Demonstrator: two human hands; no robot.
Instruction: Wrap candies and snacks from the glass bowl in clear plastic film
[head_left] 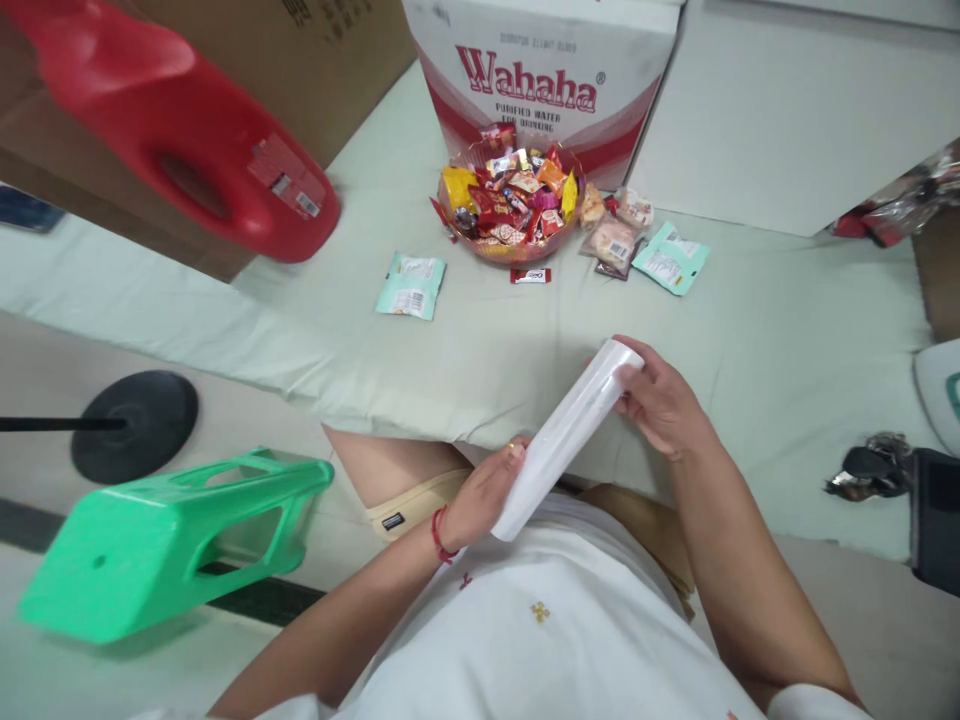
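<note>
A white glossy roll slants across the front edge of the covered table, held between both hands above my lap. My left hand wraps round its lower left end, a red string bracelet at the wrist. Round the upper right end, the fingers of my right hand are closed, the thumb on top. Beyond the roll, a clear bowl heaped with wrapped candies stands on the pale green cloth. A small red wrapped piece lies just in front of the bowl.
Mint packets and clear snack packs flank the bowl. Behind stands a Wahaha box. A red jug is at upper left, a green stool at lower left, and keys at right.
</note>
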